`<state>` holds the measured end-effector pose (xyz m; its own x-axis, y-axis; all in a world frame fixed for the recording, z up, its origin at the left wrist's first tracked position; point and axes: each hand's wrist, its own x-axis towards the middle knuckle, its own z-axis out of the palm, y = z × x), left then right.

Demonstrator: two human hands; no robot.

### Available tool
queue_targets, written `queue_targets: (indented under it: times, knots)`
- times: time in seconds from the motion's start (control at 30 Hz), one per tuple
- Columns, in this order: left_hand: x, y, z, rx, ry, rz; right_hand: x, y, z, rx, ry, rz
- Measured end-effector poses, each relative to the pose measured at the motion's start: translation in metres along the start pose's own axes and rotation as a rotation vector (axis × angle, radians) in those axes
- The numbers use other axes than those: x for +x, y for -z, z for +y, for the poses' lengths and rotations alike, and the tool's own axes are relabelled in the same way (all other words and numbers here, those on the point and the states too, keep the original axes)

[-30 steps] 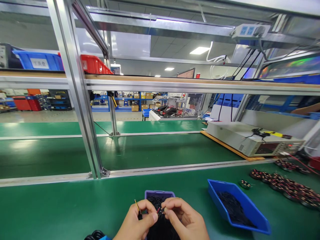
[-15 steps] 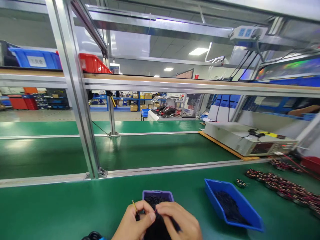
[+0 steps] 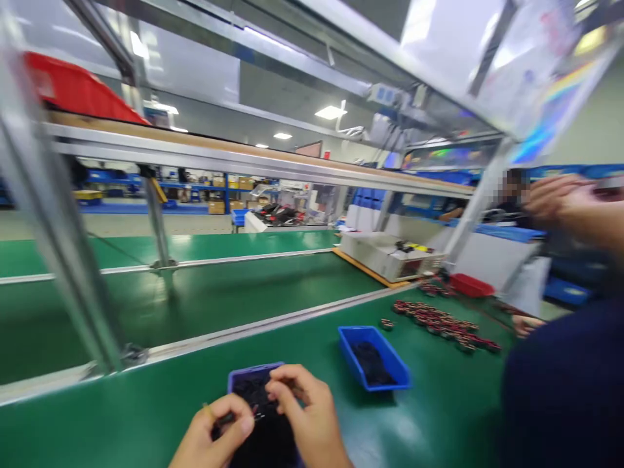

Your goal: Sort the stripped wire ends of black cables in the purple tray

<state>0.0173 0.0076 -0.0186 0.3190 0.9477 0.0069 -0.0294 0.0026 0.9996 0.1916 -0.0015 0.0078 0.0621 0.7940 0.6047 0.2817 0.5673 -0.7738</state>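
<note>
My left hand (image 3: 217,432) is closed at the lower centre, its thumb and fingertips pinching a small dark piece with a reddish end. A yellowish tip shows by its knuckles. My right hand (image 3: 309,413) is just to the right, its fingers curled with thumb near index; what lies between them is too blurred to tell. Behind and below both hands sits a purple bin (image 3: 233,377) filled with black pieces. A blue tray (image 3: 402,376) holding more black pieces lies to the right on the green table (image 3: 160,416).
Rows of red and black coiled parts (image 3: 439,322) lie at the right, with a red tray (image 3: 471,285) beyond. A metal instrument (image 3: 385,250) stands behind. Another person's dark sleeve (image 3: 565,390) and raised hand (image 3: 570,201) are at the right edge. An upright post (image 3: 73,260) stands left.
The view has swung right, bringing a person into sight. My hands have moved apart, and my right hand has lifted off the spot where both met.
</note>
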Motion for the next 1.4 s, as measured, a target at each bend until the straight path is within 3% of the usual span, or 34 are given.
queue_targets:
  times: [0.1, 0.2, 0.6, 0.87, 1.3, 1.4]
  knots:
    - [0.0, -0.003, 0.012, 0.01, -0.011, -0.02, -0.003, -0.001, 0.004, 0.132, -0.178, -0.055]
    - [-0.001, -0.002, 0.017, 0.016, -0.017, -0.034, -0.006, -0.002, 0.006, 0.165, -0.242, -0.062]
    - [-0.002, -0.001, 0.019, -0.032, -0.035, -0.06, -0.005, -0.002, 0.004, 0.081, -0.19, -0.055]
    - [-0.001, 0.001, 0.016, -0.002, -0.024, -0.073, -0.002, 0.004, 0.002, -0.064, -0.037, -0.135]
    - [0.0, 0.0, 0.016, 0.016, -0.03, -0.062, -0.003, 0.0, -0.002, -0.041, -0.093, -0.108]
    - [0.001, 0.001, 0.015, 0.006, -0.023, -0.057, -0.001, 0.001, -0.005, -0.044, -0.058, -0.162]
